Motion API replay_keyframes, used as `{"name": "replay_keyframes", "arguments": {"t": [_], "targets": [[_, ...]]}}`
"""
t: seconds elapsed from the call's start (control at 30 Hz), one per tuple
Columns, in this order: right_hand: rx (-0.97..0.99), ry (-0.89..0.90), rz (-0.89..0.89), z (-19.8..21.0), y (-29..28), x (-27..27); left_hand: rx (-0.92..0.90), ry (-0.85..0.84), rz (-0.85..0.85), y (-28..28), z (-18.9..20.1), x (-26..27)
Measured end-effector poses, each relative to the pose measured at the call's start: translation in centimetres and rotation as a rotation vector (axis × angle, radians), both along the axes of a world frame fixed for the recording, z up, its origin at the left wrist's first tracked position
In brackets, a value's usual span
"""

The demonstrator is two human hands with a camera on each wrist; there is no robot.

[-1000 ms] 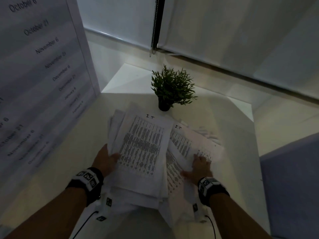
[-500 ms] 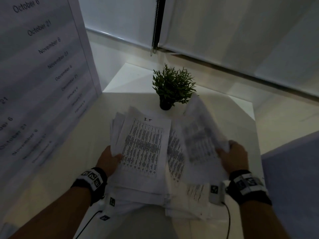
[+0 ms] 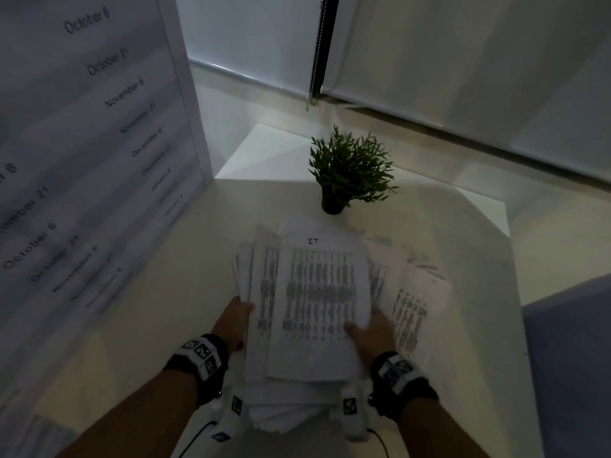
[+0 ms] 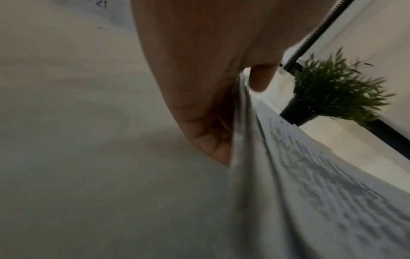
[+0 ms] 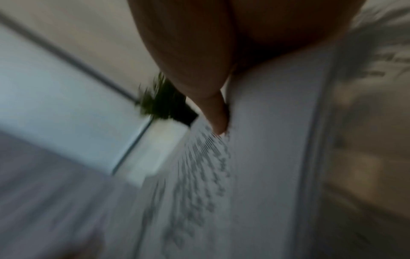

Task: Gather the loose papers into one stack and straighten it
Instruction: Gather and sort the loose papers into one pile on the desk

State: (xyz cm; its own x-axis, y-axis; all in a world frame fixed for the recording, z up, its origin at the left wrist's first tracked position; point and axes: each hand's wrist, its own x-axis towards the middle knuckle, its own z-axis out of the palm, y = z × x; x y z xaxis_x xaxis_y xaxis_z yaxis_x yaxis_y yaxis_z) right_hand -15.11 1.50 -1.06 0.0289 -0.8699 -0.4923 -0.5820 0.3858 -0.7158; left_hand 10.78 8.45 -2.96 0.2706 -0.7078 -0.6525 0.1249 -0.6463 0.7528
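A thick stack of printed papers (image 3: pixel 314 312) lies between my hands on the white table (image 3: pixel 185 312), its sheets fanned unevenly at the left and near edges. My left hand (image 3: pixel 243 309) grips the stack's left edge; in the left wrist view the thumb (image 4: pixel 259 78) lies on top and the fingers (image 4: pixel 210 140) beneath the papers (image 4: pixel 310 175). My right hand (image 3: pixel 367 325) holds the right edge, thumb on the top sheet. The right wrist view is blurred and shows one finger (image 5: pixel 215 113) against the sheets (image 5: pixel 266 157). More loose papers (image 3: pixel 416 302) lie spread to the right.
A small potted plant (image 3: pixel 347 173) stands just behind the stack. A big board printed with dates (image 3: pixel 82 143) leans along the left. Window blinds with a hanging cord (image 3: pixel 317 54) are at the back. The table's right edge (image 3: pixel 515 292) borders a blue-grey surface (image 3: pixel 572 358).
My right hand lifted sheets from the right side, carried them left onto the stack, and now holds the stack's right edge. The left hand kept its hold on the left edge.
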Motion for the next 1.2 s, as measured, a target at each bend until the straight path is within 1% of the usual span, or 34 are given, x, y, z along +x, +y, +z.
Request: {"name": "replay_keyframes", "arguments": {"t": [0.03, 0.07, 0.1, 0.13, 0.17, 0.2, 0.23, 0.3, 0.33, 0.37, 0.4, 0.47, 0.57, 0.63, 0.7, 0.77, 0.87, 0.97, 1.03, 1.1, 1.17, 1.2], "targets": [[-0.007, 0.058, 0.088, -0.7, 0.3, 0.9, 0.019, 0.031, 0.044, -0.5, -0.4, 0.3], [-0.041, 0.167, 0.12, -1.3, 0.3, 1.2, 0.031, 0.04, 0.065, -1.1, -0.6, 0.1], [-0.084, 0.323, 0.082, -1.8, -0.1, 1.1, 0.048, 0.02, 0.079, -1.4, -0.7, 0.0], [-0.102, 0.461, -0.046, -1.2, -0.5, 0.7, 0.035, -0.072, 0.065, -1.6, -0.9, -0.2], [-0.082, 0.528, -0.186, -1.6, -1.3, -0.2, 0.031, -0.176, 0.04, -1.7, -1.0, -0.5], [-0.025, 0.524, -0.288, -1.8, -2.0, -1.0, 0.023, -0.25, 0.008, -1.7, -1.2, -0.8], [0.026, 0.474, -0.323, -1.7, -2.4, -1.5, 0.011, -0.273, -0.02, -1.8, -1.2, -1.1], [0.064, 0.264, -0.305, -3.2, -3.4, -1.7, -0.024, -0.301, -0.036, -2.0, -1.2, -1.3], [0.08, 0.172, -0.3, -3.2, -3.4, -1.2, -0.047, -0.314, -0.042, -2.2, -1.2, -1.4], [0.094, 0.12, -0.297, -3.2, -3.5, -0.9, -0.046, -0.308, -0.045, -2.3, -1.1, -1.4], [0.091, 0.116, -0.278, -3.1, -3.6, -1.1, -0.063, -0.312, -0.046, -2.5, -1.2, -1.4], [0.076, 0.212, -0.263, -1.8, -3.5, -2.6, -0.087, -0.327, -0.044, -2.6, -0.8, -1.1], [0.055, 0.449, -0.319, -1.5, -3.1, -7.6, -0.104, -0.344, -0.028, -2.8, -0.9, 0.2], [0.096, 0.536, -0.363, -1.7, -2.6, -9.5, -0.098, -0.37, -0.032, -2.7, -0.8, 0.8], [0.144, 0.583, -0.37, -2.3, -2.3, -9.5, -0.092, -0.376, -0.04, -2.5, -1.0, 1.2], [0.153, 0.562, -0.367, -2.6, -2.4, -8.9, -0.089, -0.381, -0.044, -2.5, -1.0, 1.3], [0.114, 0.476, -0.403, -3.0, -2.9, -8.9, -0.084, -0.396, -0.022, -2.4, -1.1, 1.5], [-0.016, 0.412, -0.404, -2.6, -2.9, -8.7, -0.075, -0.394, -0.015, -2.4, -1.5, 1.9], [-0.117, 0.445, -0.372, -2.4, -2.4, -7.9, -0.075, -0.387, -0.02, -2.3, -1.8, 2.1], [-0.18, 0.442, -0.327, -2.0, -1.8, -7.1, -0.079, -0.385, -0.019, -2.3, -2.0, 2.2], [-0.143, 0.464, -0.327, -1.4, -1.5, -6.7, -0.079, -0.374, -0.022, -2.2, -1.9, 2.2], [-0.085, 0.535, -0.337, -1.0, -1.5, -6.8, -0.073, -0.371, -0.023, -2.2, -1.8, 2.2]]}}
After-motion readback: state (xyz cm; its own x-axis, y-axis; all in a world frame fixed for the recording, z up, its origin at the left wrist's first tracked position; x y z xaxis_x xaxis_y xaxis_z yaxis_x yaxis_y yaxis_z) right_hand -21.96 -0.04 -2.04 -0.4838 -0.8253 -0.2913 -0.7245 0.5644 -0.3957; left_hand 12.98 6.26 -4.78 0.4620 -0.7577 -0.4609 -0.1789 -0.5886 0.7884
